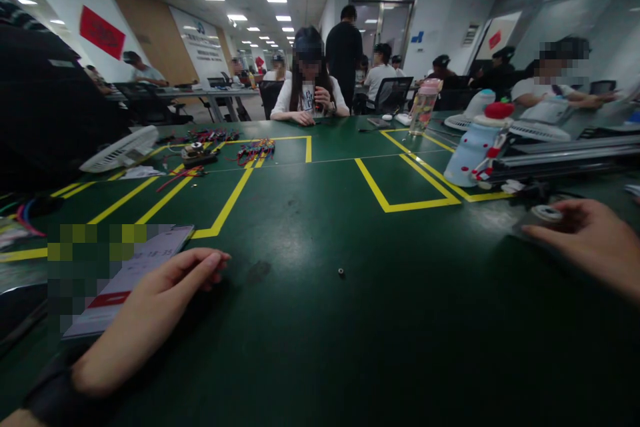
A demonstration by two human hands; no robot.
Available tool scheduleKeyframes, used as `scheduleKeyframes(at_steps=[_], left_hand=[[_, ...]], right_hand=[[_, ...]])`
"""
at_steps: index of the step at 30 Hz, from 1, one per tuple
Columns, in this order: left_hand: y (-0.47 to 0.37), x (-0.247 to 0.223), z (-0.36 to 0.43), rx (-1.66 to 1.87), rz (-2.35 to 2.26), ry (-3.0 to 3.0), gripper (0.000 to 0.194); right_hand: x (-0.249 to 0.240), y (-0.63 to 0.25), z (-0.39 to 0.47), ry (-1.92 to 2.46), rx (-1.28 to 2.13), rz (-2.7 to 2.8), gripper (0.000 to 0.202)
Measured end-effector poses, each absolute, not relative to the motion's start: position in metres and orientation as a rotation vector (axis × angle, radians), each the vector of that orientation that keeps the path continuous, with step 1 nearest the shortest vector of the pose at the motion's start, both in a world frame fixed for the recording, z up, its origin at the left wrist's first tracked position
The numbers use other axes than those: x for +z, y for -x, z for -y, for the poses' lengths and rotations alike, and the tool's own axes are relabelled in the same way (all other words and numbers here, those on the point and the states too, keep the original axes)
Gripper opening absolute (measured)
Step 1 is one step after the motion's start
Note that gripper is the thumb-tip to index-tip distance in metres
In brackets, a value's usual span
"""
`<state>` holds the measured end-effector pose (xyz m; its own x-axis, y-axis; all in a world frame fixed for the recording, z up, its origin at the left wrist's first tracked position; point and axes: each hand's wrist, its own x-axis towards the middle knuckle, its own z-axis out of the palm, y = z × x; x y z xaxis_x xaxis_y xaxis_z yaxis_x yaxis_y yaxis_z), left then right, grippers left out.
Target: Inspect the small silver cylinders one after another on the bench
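Note:
My left hand (173, 290) rests over the green table at the left, its thumb and fingers drawn together in a pinch. Whatever lies between its fingertips is too small or hidden to make out. Beside and partly under that hand lies a flat sheet or screen (173, 245) with a red band. At the far right my right hand (593, 237) curls its thumb and fingers around a round grey object (546, 213) with a pale ring on top and a dark centre. Between both hands a small metal ring-shaped part (341, 272) sits on the table.
Coloured wires (257, 152) and a white fan (123, 149) lie at the back left. A light-blue bottle (469, 150), a pink-lidded bottle (424, 110) and metal rails (560, 159) stand or lie at the right. Yellow tape (387, 207) marks the table. Across it sits a person (307, 90).

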<state>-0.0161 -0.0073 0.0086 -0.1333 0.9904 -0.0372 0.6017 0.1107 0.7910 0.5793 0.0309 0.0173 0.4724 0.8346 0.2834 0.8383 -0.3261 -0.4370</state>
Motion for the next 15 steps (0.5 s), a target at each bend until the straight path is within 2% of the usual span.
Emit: scheduleKeyframes(at_steps=[4,7,9,10,12,15], left_hand=[[0.02,0.003,0.006,0.888,-1.786,-1.491,0.04],[0.014,0.006,0.005,0.858,-1.797,-1.521,0.039],[0.012,0.007,0.005,0.845,-1.806,-1.547,0.039],[0.011,0.008,0.006,0.837,-1.817,-1.558,0.04],[0.011,0.007,0.008,0.805,-1.841,-1.582,0.041],[0.011,0.005,0.011,0.741,-1.861,-1.647,0.041]], right_hand=[[0.006,-0.614,-0.033,2.283,-0.101,1.363,0.068],[0.011,-0.575,-0.035,2.097,-0.579,1.534,0.087],[0.016,-0.525,-0.036,1.827,-0.717,1.81,0.081],[0.018,-0.495,-0.037,1.688,-0.62,1.99,0.071],[0.019,-0.434,-0.038,1.459,-0.2,2.295,0.054],[0.013,-0.359,-0.039,1.234,0.272,2.481,0.043]])
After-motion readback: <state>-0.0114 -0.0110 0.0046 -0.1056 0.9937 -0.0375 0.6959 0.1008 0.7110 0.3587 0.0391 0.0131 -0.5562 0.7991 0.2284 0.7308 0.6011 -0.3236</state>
